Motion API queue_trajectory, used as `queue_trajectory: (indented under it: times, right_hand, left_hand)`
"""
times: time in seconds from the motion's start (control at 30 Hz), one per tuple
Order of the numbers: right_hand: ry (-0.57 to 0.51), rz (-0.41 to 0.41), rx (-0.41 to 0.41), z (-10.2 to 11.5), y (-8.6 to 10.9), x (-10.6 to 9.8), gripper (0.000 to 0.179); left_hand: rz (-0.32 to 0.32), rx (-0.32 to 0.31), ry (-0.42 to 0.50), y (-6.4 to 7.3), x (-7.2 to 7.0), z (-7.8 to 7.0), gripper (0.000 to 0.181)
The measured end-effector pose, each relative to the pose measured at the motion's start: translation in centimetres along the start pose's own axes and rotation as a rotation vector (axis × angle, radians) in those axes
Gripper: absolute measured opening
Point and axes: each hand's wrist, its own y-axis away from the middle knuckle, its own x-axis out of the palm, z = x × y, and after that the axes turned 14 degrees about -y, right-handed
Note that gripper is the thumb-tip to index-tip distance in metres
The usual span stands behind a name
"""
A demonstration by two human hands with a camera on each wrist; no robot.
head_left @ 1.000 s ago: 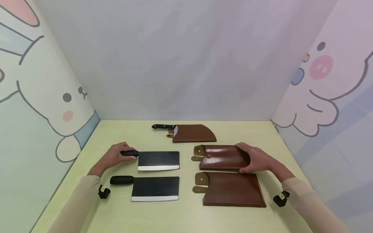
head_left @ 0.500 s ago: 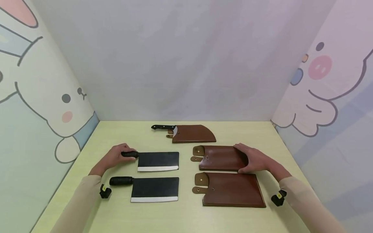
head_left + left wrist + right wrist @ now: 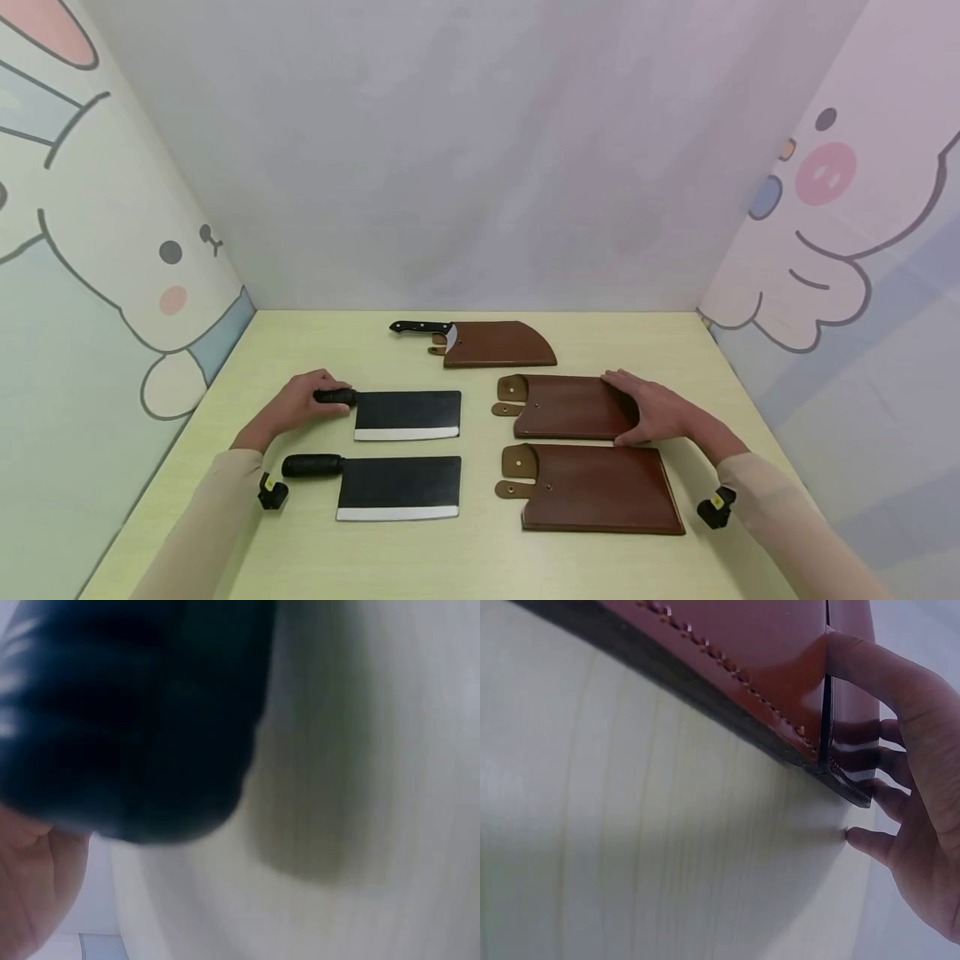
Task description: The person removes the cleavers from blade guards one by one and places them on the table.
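In the head view my left hand (image 3: pixel 298 408) grips the black handle (image 3: pixel 335 396) of a cleaver (image 3: pixel 407 410), whose dark blade with a bright edge points right. That handle (image 3: pixel 135 727) fills much of the left wrist view, in front of part of the hand. My right hand (image 3: pixel 654 408) spans the right end of a brown leather knife sheath (image 3: pixel 573 404), thumb at the near edge and fingers at the far edge. In the right wrist view the fingers of my right hand (image 3: pixel 922 787) reach round the end of this sheath (image 3: pixel 851 697). Its flap and strap lie unfastened at the left.
A second cleaver (image 3: pixel 399 485) lies nearer me, with a second sheath (image 3: pixel 600 490) to its right. At the back, a black-handled knife (image 3: pixel 422 327) sits in a rounded brown sheath (image 3: pixel 502 343). Walls stand behind and on both sides of the pale table (image 3: pixel 480 567).
The bright shine on the sheath at my right hand has faded. Both hands, the cleavers and the sheaths otherwise stay almost where they were.
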Motion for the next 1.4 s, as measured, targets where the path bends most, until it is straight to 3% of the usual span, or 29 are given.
queue_trajectory:
  times: [0.27, 0.4, 0.53, 0.6, 0.7, 0.8, 1.0, 1.2, 1.4]
  right_hand:
    - [-0.037, 0.028, -0.003, 0.6, 0.2, -0.6, 0.119]
    - [-0.022, 0.036, -0.012, 0.9, 0.3, -1.2, 0.116]
    - [-0.028, 0.007, -0.026, 1.5, 0.6, -2.0, 0.106]
    - [-0.038, -0.016, -0.034, 1.9, 0.7, -2.4, 0.098]
    - [-0.026, -0.040, -0.051, 2.3, 0.6, -2.9, 0.091]
    - [-0.006, -0.056, -0.079, 2.7, 0.3, -3.2, 0.087]
    - [-0.006, -0.074, -0.110, 4.0, -1.5, -3.8, 0.082]
    - [-0.002, -0.065, -0.130, 5.7, -4.2, -3.7, 0.083]
    - [-0.003, -0.069, -0.103, 7.5, -7.0, -3.1, 0.080]
  left_hand:
    - [0.018, -0.023, -0.018, 0.0, 0.1, 0.1, 0.051]
    - [0.020, -0.003, -0.040, -0.1, 0.0, 0.1, 0.052]
    - [0.013, -0.038, 0.000, 0.0, -0.6, -0.3, 0.058]
    - [-0.006, -0.074, 0.035, -0.1, -1.1, -0.8, 0.059]
    - [-0.045, -0.079, 0.051, -0.5, -2.1, -1.7, 0.057]
    - [-0.060, -0.054, 0.018, -1.3, -3.0, -3.0, 0.057]
    - [-0.033, -0.014, -0.004, -3.9, -3.9, -6.3, 0.063]
    - [-0.036, 0.022, 0.032, -6.5, -3.5, -8.5, 0.060]
    - [-0.030, 0.064, 0.025, -9.1, -2.9, -9.4, 0.062]
